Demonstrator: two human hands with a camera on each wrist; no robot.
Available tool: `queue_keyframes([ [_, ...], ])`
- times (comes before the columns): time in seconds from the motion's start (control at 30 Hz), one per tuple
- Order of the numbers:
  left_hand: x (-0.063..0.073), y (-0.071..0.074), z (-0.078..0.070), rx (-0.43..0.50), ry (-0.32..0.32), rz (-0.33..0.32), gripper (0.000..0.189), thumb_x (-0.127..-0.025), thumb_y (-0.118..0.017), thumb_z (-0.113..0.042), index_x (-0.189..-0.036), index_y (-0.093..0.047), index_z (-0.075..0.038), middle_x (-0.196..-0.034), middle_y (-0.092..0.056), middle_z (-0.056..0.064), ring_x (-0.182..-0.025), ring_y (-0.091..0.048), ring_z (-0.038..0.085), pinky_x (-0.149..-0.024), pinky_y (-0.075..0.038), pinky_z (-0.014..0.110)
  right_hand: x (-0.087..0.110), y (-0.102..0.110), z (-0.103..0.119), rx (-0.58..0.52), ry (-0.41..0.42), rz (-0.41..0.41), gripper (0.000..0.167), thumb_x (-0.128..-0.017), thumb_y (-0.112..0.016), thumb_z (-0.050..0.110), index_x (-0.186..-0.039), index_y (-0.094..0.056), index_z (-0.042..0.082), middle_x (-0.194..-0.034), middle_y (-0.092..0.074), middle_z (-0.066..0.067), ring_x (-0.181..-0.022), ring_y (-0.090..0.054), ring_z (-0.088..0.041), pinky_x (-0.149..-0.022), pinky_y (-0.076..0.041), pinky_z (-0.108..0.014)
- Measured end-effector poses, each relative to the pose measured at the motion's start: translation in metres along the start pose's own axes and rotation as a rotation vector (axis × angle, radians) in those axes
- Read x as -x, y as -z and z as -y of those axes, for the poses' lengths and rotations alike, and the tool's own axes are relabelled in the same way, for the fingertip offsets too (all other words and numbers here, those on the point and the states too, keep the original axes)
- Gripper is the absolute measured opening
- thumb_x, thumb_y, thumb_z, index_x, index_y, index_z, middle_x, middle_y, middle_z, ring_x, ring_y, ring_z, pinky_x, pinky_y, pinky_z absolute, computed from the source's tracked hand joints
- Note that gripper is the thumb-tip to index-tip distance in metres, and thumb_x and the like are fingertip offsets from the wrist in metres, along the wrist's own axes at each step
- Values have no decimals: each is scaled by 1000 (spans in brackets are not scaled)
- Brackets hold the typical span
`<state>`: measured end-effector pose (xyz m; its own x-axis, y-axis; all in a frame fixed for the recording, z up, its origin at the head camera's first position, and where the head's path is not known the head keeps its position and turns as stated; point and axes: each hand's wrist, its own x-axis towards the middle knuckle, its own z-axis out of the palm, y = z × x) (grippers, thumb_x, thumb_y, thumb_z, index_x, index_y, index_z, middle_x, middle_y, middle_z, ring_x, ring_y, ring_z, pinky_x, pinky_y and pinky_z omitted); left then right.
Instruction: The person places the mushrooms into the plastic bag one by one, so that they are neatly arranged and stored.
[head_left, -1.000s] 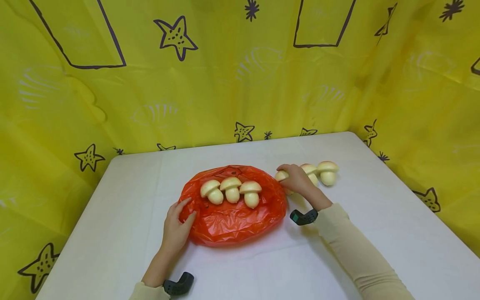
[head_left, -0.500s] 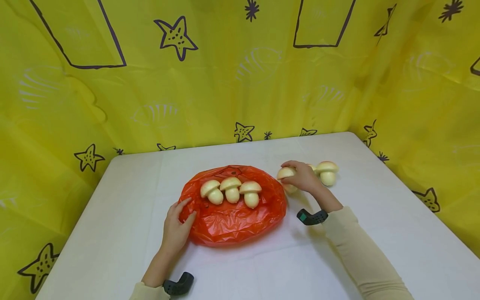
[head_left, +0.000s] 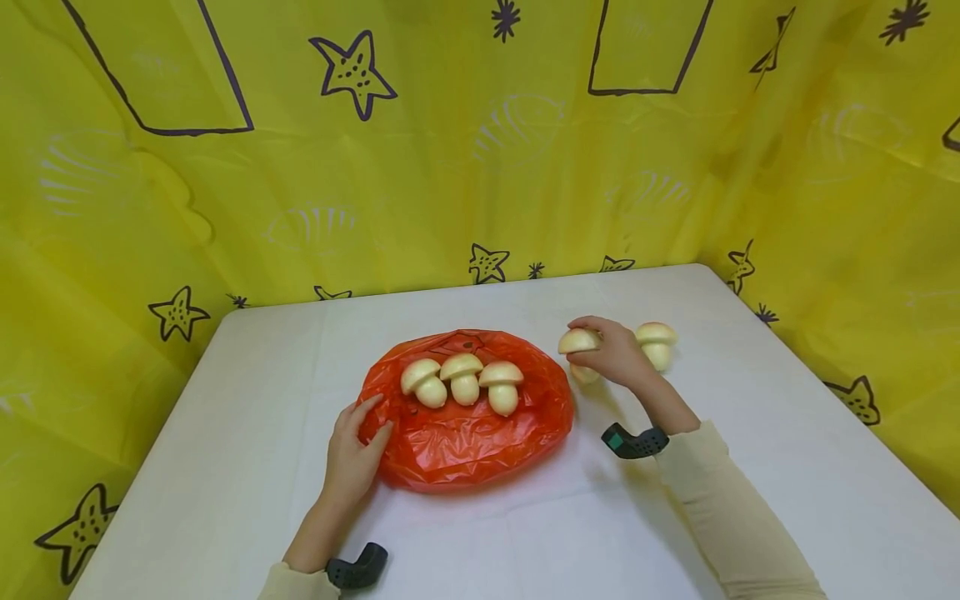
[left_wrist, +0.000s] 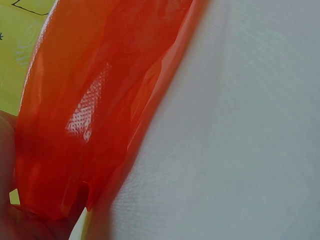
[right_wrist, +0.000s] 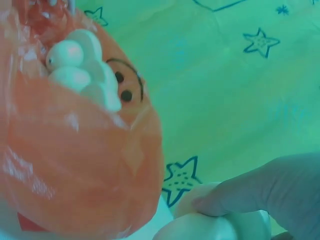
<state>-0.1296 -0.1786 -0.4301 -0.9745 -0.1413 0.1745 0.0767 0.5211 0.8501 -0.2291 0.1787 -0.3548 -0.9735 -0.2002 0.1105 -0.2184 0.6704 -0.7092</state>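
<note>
Near the middle of the white counter (head_left: pixel 480 550), a red bag (head_left: pixel 465 454) sits with its mouth spread, bearing three cream-coloured toy mushrooms (head_left: pixel 461 367) side by side, caps toward the far edge. The right wrist view also shows two black dots (right_wrist: pixel 126 95) and a curved line on its plastic. The person's left grip (head_left: pixel 354 446) holds the bag's left side, fingers and thumb curved round the edge. Just beyond the bag's right rim, the right grip (head_left: pixel 617 357) pinches the cap of a fourth mushroom (head_left: pixel 579 341); whether this one touches the counter, I cannot tell. Another mushroom (head_left: pixel 656 343) stands on the counter just right of that hand. Each wrist wears a dark curved device (head_left: pixel 635 442) below a beige sleeve (head_left: pixel 738 508). Behind hangs a yellow curtain (head_left: pixel 420 183) printed with starfish.
</note>
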Motion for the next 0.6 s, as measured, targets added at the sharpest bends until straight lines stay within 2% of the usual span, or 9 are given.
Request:
queue_keyframes([
  [0.33, 0, 0, 0, 11, -4, -1, 41, -88, -59, -9, -128, -51, -5, -128, -40, 21, -118, -38, 36, -94, -38, 52, 9, 2, 11, 10, 77, -37, 44, -78, -71, 10, -118, -57, -2, -119, -56, -20, -106, -49, -35, -90, -40, -49],
  [0.6, 0, 0, 0, 16, -7, -3, 41, -87, -59, -9, -128, -51, -5, -129, -40, 21, -119, -38, 36, -93, -39, 52, 13, 2, 23, 0, 96, -48, 44, -78, -71, 9, -119, -57, -1, -119, -56, -19, -104, -49, -34, -86, -42, -48],
])
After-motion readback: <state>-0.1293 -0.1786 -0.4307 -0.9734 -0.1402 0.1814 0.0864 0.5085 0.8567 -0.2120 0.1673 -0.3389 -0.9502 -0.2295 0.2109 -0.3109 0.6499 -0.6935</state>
